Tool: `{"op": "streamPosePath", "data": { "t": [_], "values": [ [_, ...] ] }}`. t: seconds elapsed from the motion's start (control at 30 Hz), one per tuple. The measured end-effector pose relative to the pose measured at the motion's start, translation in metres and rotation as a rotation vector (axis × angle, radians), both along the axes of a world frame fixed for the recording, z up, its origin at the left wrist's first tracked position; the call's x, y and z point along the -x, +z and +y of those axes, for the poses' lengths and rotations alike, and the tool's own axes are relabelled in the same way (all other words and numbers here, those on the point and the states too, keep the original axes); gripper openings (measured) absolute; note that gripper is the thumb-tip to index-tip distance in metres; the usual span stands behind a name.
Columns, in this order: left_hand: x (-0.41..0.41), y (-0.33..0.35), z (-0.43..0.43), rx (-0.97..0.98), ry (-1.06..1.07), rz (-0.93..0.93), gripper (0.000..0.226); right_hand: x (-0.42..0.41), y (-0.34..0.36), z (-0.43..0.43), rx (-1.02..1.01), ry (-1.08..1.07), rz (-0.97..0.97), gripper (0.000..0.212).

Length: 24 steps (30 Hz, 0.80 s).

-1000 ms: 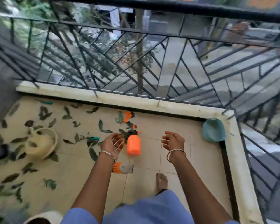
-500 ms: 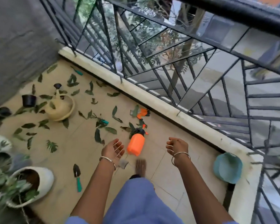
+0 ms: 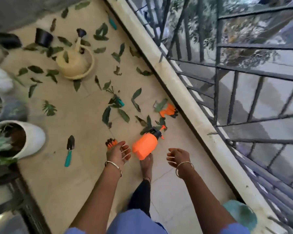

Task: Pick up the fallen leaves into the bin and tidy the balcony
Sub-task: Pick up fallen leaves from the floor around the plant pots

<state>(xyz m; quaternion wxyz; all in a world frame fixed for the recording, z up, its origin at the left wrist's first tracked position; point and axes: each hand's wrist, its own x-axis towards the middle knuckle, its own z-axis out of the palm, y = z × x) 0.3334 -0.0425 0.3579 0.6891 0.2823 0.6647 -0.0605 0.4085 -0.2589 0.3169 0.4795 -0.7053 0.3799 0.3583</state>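
Fallen dark green leaves [image 3: 123,115] lie scattered over the beige tiled balcony floor [image 3: 78,174], all beyond both grips — the nearest by the orange plastic spray bottle [image 3: 145,146]. Left grip [image 3: 118,152] and right grip [image 3: 178,157] are loosely curled, empty. Against half a second ago, the view has swung: the round teal bin [image 3: 240,215] now sits lower right.

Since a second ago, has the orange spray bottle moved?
No. The spray bottle lies nozzle toward the orange glove by the ledge, as before; only the camera turned.
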Motion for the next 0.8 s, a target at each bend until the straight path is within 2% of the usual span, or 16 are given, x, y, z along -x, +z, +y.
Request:
{"op": "streamPosePath", "data": {
  "t": [0.2, 0.37, 0.47, 0.57, 0.67, 0.8],
  "values": [
    [-0.033, -0.099, 0.008, -0.057, 0.073, 0.074, 0.017, -0.054, -0.122, 0.014, 0.049, 0.264, 0.102, 0.014],
    [-0.047, -0.188, 0.0, -0.059, 0.086, 0.073, 0.016, -0.091, -0.228, 0.034, 0.165, 0.568, 0.016, 0.015],
    [-0.044, -0.226, -0.01, -0.066, 0.085, 0.099, 0.015, -0.103, -0.278, 0.047, 0.294, 0.939, -0.07, 0.023],
    [-0.035, -0.265, -0.019, -0.073, 0.112, 0.114, 0.016, -0.114, -0.327, 0.062, 0.325, 1.317, -0.183, 0.025],
    [-0.018, -0.3, -0.031, -0.09, 0.141, 0.103, 0.014, -0.125, -0.381, 0.073, 0.356, 1.534, -0.309, 0.038],
    [-0.003, -0.336, -0.041, -0.099, 0.173, 0.095, 0.017, -0.129, -0.438, 0.085, 0.372, 1.783, -0.284, 0.053]
  ]
}}
